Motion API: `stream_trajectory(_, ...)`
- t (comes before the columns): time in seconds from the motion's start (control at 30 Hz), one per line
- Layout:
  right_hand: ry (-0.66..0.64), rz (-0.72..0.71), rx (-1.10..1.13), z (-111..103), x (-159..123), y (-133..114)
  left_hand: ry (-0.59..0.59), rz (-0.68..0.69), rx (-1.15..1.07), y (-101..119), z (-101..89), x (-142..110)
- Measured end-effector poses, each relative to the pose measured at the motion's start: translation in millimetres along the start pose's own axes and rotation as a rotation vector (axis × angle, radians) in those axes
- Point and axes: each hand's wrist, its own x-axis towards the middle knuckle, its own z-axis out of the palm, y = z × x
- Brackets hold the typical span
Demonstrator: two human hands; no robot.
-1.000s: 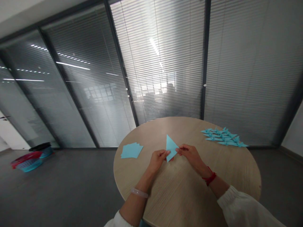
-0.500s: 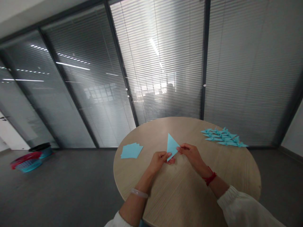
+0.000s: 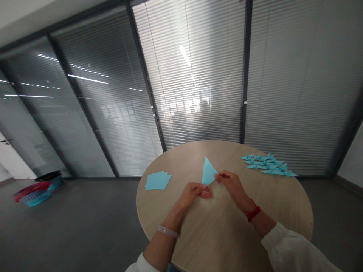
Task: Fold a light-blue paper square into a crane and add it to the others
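Note:
Above the middle of the round table, both hands hold a light blue sheet of paper [image 3: 209, 172] folded into a triangle, one point facing away from me. My left hand [image 3: 195, 192] pinches its lower corner between thumb and fingers, which cover that tip. At the right corner, my right hand [image 3: 229, 181] grips the paper between thumb and forefinger. Left of the hands lies a loose stack of blue paper sheets [image 3: 157, 180]. Several folded blue paper cranes [image 3: 266, 165] are grouped in rows at the table's far right.
The wooden round table [image 3: 227, 241] stands before glass partitions with blinds [image 3: 198, 75]. On the grey floor at the left are a blue basket with a red rim [image 3: 32, 194] and a dark-topped bin [image 3: 52, 179].
The folded paper has shifted slightly up and to the right. My left fingers now cover its lower corner, while the right hand keeps its pinch with little movement.

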Motion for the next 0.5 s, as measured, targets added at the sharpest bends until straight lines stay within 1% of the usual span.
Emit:
stream_trajectory(0.27,0.01,0.0,0.019,-0.2,-0.4,-0.9,0.01,0.036,0.039,1.0,0.9,-1.1)
stream_trajectory(0.5,0.016,-0.001,0.023,-1.0,-1.2,-2.8,0.015,0.024,0.104,0.7,0.8,-2.4)
